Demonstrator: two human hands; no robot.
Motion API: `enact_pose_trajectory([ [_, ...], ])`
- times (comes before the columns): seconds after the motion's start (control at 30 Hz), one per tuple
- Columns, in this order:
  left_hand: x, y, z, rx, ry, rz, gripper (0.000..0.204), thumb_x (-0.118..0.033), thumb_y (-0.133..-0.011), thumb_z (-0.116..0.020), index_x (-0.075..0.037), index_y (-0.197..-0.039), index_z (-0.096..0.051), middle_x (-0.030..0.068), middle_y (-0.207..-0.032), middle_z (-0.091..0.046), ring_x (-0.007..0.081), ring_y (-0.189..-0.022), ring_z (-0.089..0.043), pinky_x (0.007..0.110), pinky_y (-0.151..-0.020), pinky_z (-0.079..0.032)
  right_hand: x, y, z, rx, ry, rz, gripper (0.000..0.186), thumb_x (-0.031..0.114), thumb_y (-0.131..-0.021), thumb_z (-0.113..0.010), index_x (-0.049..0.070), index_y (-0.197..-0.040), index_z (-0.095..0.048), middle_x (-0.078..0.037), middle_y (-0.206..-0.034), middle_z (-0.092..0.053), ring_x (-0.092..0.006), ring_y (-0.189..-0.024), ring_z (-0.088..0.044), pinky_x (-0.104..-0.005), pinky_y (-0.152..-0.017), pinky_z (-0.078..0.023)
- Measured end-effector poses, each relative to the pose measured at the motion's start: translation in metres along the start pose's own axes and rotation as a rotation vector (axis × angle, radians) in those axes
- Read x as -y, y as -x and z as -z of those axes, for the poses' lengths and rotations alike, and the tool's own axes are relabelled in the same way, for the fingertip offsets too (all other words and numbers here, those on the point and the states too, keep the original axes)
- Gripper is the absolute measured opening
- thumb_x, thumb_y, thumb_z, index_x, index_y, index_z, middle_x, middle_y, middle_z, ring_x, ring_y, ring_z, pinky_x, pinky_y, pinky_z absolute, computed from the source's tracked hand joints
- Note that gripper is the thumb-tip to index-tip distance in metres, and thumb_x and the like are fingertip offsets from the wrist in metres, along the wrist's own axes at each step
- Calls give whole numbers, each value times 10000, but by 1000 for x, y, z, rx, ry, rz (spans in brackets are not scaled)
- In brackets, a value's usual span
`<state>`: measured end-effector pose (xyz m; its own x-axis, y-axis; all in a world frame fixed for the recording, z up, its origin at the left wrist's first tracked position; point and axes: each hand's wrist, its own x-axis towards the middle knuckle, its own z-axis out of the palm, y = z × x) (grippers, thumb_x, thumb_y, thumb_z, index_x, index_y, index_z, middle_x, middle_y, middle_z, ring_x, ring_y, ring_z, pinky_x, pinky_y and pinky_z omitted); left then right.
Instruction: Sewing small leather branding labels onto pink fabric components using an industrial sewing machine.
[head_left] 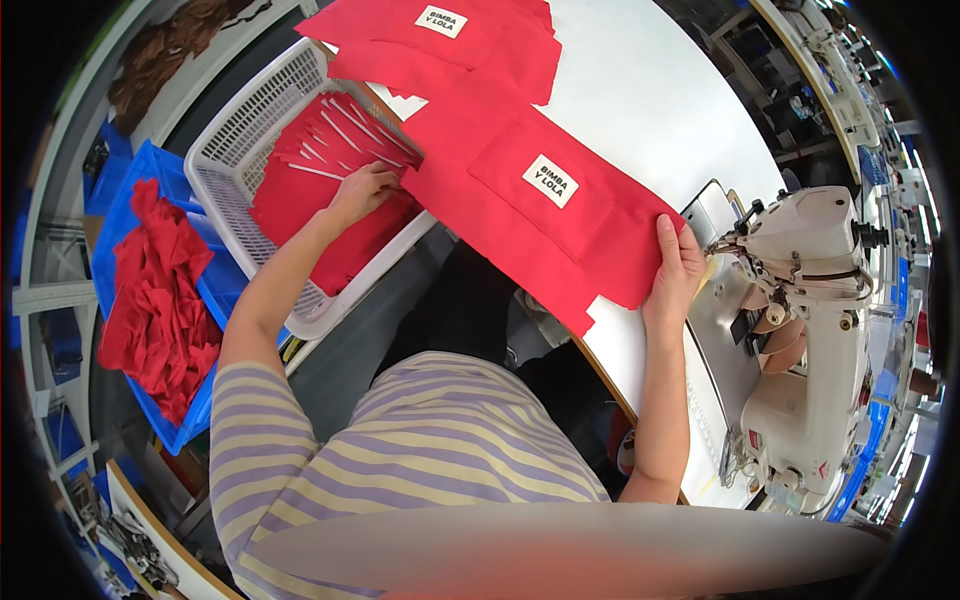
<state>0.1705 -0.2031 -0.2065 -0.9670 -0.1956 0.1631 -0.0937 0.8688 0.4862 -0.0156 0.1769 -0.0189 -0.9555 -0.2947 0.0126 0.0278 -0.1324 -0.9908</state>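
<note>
A red fabric panel (470,175) with a white printed label (550,181) on its sewn-on patch lies across the white table, its near side hanging past the edge. My right hand (675,270) grips the panel's right end, thumb on top, beside the sewing machine (800,250). Over the white basket (215,160), my left hand (362,193) has its fingers curled together at red fabric by the panel's left end. Whether they pinch the panel or a piece from the stack of red pieces (285,200) in the basket, I cannot tell. Several white strips show along that stack.
More labelled red panels (470,45) lie at the far end of the white table (690,110). A blue crate (165,430) with crumpled red fabric (165,310) stands left of the basket. The sewing machine's head and metal bed border the table's right side.
</note>
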Motion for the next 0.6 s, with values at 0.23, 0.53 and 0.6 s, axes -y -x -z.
enact_pose_trajectory([
  [0.23, 61, 26, 44, -770, 863, 396, 224, -232, -1000, -510, -30, -1037, -599, 31, -936, -643, 123, -875, -598, 275, -822, -468, -5, 1, 6, 32, -7, 63, 173, 157, -948, -603, 7, -1008, -664, -20, -932, -680, -58, -806, -595, -194, -735, -469],
  [0.53, -104, 24, 155, -820, 375, -66, 150, -63, -938, -583, -5, -1072, -616, 38, -989, -619, 94, -875, -595, 197, -771, -462, 16, 22, -11, 218, -63, 10, 173, 148, -962, -572, -9, -1016, -622, -20, -934, -652, -51, -845, -560, -202, -787, -441],
  [0.6, -46, 14, 136, -507, 716, 51, 172, -73, -941, -579, -20, -1105, -593, 19, -964, -617, 86, -869, -592, 203, -775, -473, 16, 21, -12, 234, -63, 8, 173, 148, -962, -571, -9, -1014, -622, -19, -933, -650, -52, -848, -559, -202, -789, -439],
])
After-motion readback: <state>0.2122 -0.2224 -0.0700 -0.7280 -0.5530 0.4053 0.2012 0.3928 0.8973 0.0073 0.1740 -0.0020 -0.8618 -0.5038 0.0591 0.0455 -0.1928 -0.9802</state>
